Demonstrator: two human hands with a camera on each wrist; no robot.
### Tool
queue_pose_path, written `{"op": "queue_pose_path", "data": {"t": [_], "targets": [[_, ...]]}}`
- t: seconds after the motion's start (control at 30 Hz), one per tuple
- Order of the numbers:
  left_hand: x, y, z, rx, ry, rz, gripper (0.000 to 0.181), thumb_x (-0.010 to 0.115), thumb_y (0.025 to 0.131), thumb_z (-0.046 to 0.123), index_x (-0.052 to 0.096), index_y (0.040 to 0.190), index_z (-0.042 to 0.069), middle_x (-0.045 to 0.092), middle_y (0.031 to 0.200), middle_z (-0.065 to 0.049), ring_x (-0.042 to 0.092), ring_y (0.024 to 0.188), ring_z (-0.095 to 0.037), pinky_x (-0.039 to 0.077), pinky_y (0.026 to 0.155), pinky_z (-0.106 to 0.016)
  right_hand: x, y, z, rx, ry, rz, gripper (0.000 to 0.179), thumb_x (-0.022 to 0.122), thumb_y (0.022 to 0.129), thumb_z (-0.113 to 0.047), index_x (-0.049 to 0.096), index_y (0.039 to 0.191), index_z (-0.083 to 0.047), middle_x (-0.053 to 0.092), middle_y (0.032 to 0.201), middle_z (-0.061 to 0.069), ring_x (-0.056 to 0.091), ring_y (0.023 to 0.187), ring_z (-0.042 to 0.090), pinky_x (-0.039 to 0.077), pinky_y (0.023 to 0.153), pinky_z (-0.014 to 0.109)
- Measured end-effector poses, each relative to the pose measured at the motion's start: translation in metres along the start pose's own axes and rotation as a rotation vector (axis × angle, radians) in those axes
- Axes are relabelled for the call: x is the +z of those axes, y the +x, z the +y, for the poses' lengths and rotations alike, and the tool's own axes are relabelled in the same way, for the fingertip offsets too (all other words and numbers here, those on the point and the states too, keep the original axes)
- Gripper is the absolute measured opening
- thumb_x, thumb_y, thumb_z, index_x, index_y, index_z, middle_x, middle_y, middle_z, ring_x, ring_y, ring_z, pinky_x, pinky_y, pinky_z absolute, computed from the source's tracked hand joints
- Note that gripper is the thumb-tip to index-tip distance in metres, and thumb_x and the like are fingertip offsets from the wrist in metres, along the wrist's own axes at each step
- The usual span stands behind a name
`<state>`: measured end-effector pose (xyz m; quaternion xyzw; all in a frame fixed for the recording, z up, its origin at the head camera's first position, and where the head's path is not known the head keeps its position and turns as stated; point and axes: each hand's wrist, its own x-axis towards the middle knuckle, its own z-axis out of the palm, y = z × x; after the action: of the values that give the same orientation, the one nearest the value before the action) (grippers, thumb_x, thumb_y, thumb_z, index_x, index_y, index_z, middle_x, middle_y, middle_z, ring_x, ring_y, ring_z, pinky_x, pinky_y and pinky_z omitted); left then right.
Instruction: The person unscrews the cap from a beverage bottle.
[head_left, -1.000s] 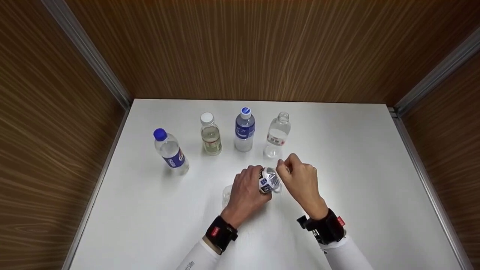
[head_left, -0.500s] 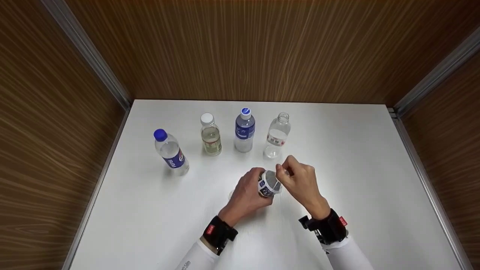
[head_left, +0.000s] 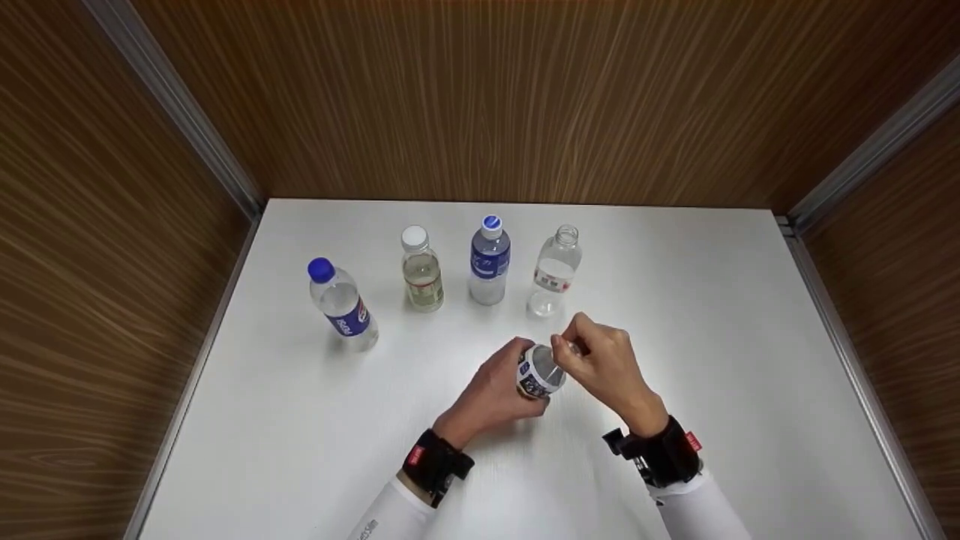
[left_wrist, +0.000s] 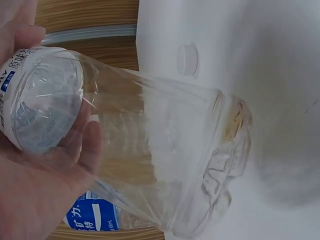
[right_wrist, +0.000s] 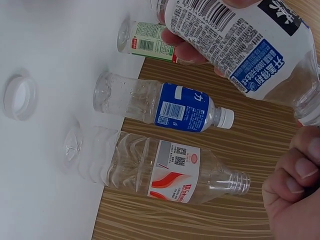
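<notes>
My left hand (head_left: 491,397) grips a clear plastic bottle (head_left: 534,382) with a white, black and blue label. Its transparent ribbed base (left_wrist: 220,165) shows in the left wrist view. The bottle tilts with its neck towards my right hand (head_left: 600,367). In the right wrist view the white cap (right_wrist: 311,116) is at the bottle's mouth, right at my curled right fingers (right_wrist: 300,167). Thumb and forefinger pinch that cap. A loose white cap (right_wrist: 20,97) lies on the table, hidden in the head view.
Behind the hands stand an uncapped bottle (head_left: 555,271) with a red and white label, a blue-labelled bottle (head_left: 489,262) and a white-capped bottle (head_left: 422,274). A Pepsi bottle (head_left: 345,307) with a blue cap stands at left. Wood-grain panels (head_left: 480,97) enclose the white table (head_left: 712,315).
The held bottle has turned more upright; its base, earlier showing left of my left hand, is now hidden behind it. My right hand keeps its place at the neck, shifting slightly.
</notes>
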<state>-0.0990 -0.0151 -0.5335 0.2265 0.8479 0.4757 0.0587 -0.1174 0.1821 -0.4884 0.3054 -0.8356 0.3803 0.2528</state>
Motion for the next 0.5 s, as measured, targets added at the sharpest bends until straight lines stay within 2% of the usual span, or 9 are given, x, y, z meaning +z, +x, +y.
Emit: {"op": "queue_pose_path", "data": {"t": [0.33, 0.5], "targets": [[-0.0003, 0.0, -0.0023, -0.016, -0.057, -0.056, 0.068, 0.087, 0.072, 0.017, 0.052, 0.13, 0.01, 0.063, 0.115, -0.001, 0.06, 0.101, -0.011, 0.052, 0.091, -0.029, -0.0053, 0.0007, 0.002, -0.018, 0.032, -0.086, 0.02, 0.068, 0.088, -0.004, 0.054, 0.077, -0.012, 0.049, 0.061, -0.011, 0.04, 0.054, 0.0, 0.033, 0.045, 0.019], [0.0012, -0.0001, -0.0009, -0.02, -0.053, -0.025, 0.067, 0.086, 0.072, 0.018, 0.053, 0.13, 0.008, 0.063, 0.115, -0.002, 0.06, 0.1, -0.012, 0.052, 0.09, -0.03, -0.0055, 0.0005, 0.0018, -0.007, 0.031, -0.083, 0.018, 0.068, 0.088, -0.004, 0.054, 0.079, -0.011, 0.05, 0.062, -0.011, 0.04, 0.055, 0.001, 0.033, 0.046, 0.02]]}}
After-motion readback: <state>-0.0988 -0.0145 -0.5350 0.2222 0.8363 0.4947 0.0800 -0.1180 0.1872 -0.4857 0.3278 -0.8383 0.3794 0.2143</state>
